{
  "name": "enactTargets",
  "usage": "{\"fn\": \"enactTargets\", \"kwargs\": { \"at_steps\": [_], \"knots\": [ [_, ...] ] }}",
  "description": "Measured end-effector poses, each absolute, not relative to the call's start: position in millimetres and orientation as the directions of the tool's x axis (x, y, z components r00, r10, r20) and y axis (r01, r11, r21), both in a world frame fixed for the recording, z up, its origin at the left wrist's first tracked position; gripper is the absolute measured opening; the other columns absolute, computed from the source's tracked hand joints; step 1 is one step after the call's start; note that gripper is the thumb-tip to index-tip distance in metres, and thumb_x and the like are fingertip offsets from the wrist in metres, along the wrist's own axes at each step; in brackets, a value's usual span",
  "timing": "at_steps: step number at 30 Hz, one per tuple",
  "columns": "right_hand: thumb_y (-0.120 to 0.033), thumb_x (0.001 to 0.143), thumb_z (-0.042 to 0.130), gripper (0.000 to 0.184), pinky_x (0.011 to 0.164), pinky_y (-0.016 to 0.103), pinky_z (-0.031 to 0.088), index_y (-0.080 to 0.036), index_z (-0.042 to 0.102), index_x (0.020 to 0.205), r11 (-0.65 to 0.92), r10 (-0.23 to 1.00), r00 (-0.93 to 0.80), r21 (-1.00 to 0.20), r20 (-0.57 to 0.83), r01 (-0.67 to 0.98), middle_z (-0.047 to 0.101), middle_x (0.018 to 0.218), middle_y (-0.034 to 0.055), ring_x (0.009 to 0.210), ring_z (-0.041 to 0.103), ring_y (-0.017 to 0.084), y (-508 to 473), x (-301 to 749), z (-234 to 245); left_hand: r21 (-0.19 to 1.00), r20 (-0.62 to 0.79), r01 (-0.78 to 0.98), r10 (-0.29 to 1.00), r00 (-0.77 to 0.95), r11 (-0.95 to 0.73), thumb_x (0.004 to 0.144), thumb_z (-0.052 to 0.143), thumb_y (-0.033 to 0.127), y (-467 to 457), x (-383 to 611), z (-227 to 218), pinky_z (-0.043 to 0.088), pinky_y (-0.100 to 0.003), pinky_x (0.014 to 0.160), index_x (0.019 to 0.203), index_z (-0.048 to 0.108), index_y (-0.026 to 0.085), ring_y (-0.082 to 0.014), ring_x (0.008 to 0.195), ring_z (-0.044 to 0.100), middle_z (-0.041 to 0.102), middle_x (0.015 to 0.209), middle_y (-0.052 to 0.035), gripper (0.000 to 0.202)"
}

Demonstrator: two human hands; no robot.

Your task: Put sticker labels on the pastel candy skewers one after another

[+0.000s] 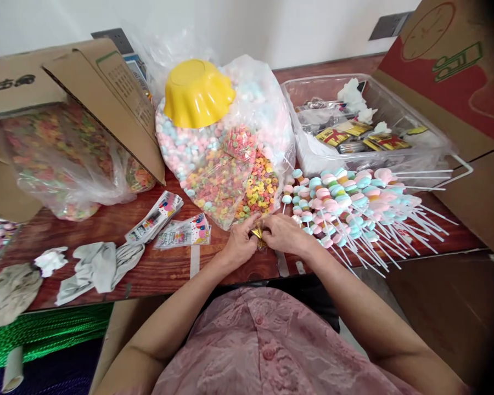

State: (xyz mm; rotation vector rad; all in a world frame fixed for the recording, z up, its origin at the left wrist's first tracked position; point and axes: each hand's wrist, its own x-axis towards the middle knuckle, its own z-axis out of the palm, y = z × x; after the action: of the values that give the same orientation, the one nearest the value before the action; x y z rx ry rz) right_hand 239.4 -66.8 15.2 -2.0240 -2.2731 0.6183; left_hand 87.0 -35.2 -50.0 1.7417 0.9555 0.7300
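Note:
At the table's front edge, my left hand [241, 241] and my right hand [284, 233] meet with fingertips pinched close together. Between them shows a small shiny gold piece [258, 235], gripped from both sides; its exact kind is too small to make out. Just beyond my fingers lies an open clear bag of colourful ring candies [263, 184]. It rests against a large clear bag of pink, white and blue marshmallows [181, 145]. To the right of my right hand is a pile of marshmallow skewers [346, 197] on white sticks.
An upturned yellow bowl [200, 93] sits on the marshmallow bag. Printed cards [183, 231] and grey cloth sleeves [101, 266] lie left. A cardboard box [107, 82] holds bagged candy. A clear plastic bin [370, 156] with packets stands back right, beside another carton [469, 99].

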Motion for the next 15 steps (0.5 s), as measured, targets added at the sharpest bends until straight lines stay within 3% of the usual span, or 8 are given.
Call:
{"fn": "enactTargets", "kwargs": {
  "at_steps": [3,5,7,10,12,15],
  "knots": [
    [-0.018,0.084,0.048,0.029,0.072,0.029,0.042,-0.014,0.073,0.097,0.02,0.973,-0.087,-0.296,-0.215,0.955,0.075,0.096,0.0142,0.088,0.068,0.023,-66.2,236.5,9.1,0.964,-0.03,0.242,0.859,0.51,-0.11,0.071,0.049,0.003,-34.1,84.8,-49.8,0.059,-0.028,0.071,0.128,0.064,0.016,-0.0136,0.076,0.069,0.074,0.113,-0.0071,0.06],
    [-0.017,0.087,0.042,0.035,0.075,0.03,0.042,-0.014,0.072,0.105,-0.01,0.981,-0.048,-0.297,-0.187,0.955,0.075,0.099,0.0144,0.092,0.068,0.024,-67.6,238.5,5.7,0.973,-0.105,0.231,0.857,0.505,-0.017,0.073,0.047,0.005,-33.9,82.8,-49.8,0.054,-0.022,0.053,0.124,0.068,0.016,-0.0085,0.057,0.061,0.075,0.106,-0.0057,0.056],
    [-0.017,0.089,0.038,0.038,0.076,0.03,0.042,-0.014,0.071,0.107,-0.036,0.99,-0.009,-0.316,-0.141,0.948,0.076,0.099,0.0134,0.091,0.068,0.023,-69.7,240.6,1.2,0.975,-0.159,0.215,0.843,0.514,0.053,0.074,0.048,0.008,-35.2,80.6,-50.2,0.049,-0.02,0.045,0.123,0.069,0.016,-0.0066,0.051,0.056,0.074,0.106,-0.0061,0.054],
    [-0.017,0.088,0.041,0.035,0.072,0.029,0.04,-0.015,0.072,0.105,-0.009,0.997,-0.019,-0.349,-0.077,0.937,0.076,0.096,0.0108,0.085,0.068,0.021,-73.5,236.9,-6.9,0.988,-0.13,0.138,0.817,0.561,0.063,0.072,0.052,0.008,-39.7,78.3,-51.5,0.055,-0.021,0.054,0.132,0.063,0.018,-0.0103,0.066,0.064,0.072,0.115,-0.007,0.062],
    [-0.017,0.088,0.043,0.033,0.068,0.029,0.037,-0.015,0.072,0.104,0.021,0.998,-0.039,-0.319,-0.048,0.947,0.076,0.097,0.0108,0.084,0.068,0.021,-76.3,229.8,-10.7,0.995,-0.063,0.096,0.811,0.581,0.008,0.069,0.056,0.006,-43.4,77.2,-52.2,0.059,-0.025,0.073,0.138,0.058,0.02,-0.015,0.087,0.068,0.069,0.123,-0.0068,0.07],
    [-0.02,0.09,0.043,0.032,0.059,0.031,0.03,-0.014,0.072,0.102,0.02,1.0,-0.023,-0.213,-0.008,0.977,0.075,0.098,0.0123,0.078,0.066,0.021,-79.8,219.3,-12.9,0.994,0.011,0.085,0.809,0.587,-0.075,0.066,0.059,0.004,-46.8,74.7,-53.3,0.053,-0.032,0.097,0.138,0.058,0.02,-0.0202,0.113,0.063,0.068,0.126,-0.0064,0.073]
  ]
}}
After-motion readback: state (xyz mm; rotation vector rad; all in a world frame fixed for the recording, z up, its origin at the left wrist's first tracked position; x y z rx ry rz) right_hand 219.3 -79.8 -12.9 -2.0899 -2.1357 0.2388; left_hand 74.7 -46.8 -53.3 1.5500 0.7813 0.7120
